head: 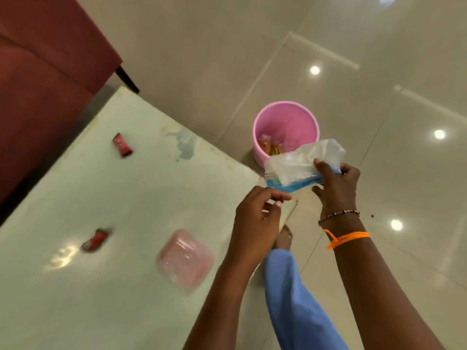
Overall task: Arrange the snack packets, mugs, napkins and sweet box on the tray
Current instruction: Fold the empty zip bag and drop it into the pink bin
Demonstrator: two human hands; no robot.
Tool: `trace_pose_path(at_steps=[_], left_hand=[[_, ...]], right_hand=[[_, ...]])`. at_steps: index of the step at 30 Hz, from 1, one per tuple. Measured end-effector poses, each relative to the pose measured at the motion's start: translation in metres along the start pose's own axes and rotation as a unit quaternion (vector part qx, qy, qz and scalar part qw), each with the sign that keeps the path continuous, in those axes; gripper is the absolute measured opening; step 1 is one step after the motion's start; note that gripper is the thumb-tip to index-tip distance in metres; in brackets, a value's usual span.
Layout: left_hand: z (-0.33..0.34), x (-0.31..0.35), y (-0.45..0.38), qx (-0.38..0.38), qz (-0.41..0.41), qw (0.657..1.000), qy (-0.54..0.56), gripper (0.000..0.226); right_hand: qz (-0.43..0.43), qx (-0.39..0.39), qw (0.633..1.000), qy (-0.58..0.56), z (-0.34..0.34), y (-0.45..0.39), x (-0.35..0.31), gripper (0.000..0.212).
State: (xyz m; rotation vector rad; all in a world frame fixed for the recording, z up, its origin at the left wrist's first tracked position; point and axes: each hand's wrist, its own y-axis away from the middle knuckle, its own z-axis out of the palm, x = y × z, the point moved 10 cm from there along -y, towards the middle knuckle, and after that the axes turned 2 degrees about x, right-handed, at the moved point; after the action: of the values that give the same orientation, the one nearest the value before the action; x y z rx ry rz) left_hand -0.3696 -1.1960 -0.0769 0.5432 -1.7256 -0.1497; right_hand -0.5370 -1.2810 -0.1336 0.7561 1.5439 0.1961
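— My right hand has its fingers curled round a napkin pack, a soft plastic wrapper with a blue underside, held up in the air past the corner of the table. My left hand is just below it, fingers loosely bent, thumb and forefinger near each other, holding nothing that I can make out.

— So which step is this?

— The napkins, I'd say. The pack is off the table, above the floor, with the pink bucket behind it. There are some bright wrappers down in the bucket.

— And the tray?

— I can't see one here, nor any mugs. On the table there are two small red snack packets, one toward the far side and the other closer to me, well apart. A pale pink box with a clear lid sits near the table edge by my left arm; that is probably the sweet box.

— What comes next?

— I judge the pack has to come back over the table. If I'm meant to pull napkins out, my left hand has to pinch the sheet at the opening while the right keeps the wrapper steady. The plastic is thin and will crumple. After that the packets and box need gathering, once I find the tray.
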Motion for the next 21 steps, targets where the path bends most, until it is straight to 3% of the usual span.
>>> trace_pose_path(at_steps=[8,13,16,21], left_hand=[[0.073,-0.038,-0.173,0.013,-0.107,0.994,-0.011,0.025],[0.08,-0.067,-0.21,0.011,-0.189,0.982,0.002,0.025],[0.073,-0.077,-0.214,0.023,-0.227,0.974,0.003,0.025],[0.062,-0.073,-0.204,0.045,-0.251,0.966,0.049,0.024]], right_hand=[[0.088,0.028,0.995,0.042,0.052,-0.165,0.03,0.048],[0.202,-0.032,0.976,0.079,0.076,-0.21,0.055,0.064],[0.251,-0.079,0.96,0.091,0.083,-0.209,0.058,0.048],[0.26,-0.166,0.951,0.035,0.105,-0.173,0.035,0.025]])
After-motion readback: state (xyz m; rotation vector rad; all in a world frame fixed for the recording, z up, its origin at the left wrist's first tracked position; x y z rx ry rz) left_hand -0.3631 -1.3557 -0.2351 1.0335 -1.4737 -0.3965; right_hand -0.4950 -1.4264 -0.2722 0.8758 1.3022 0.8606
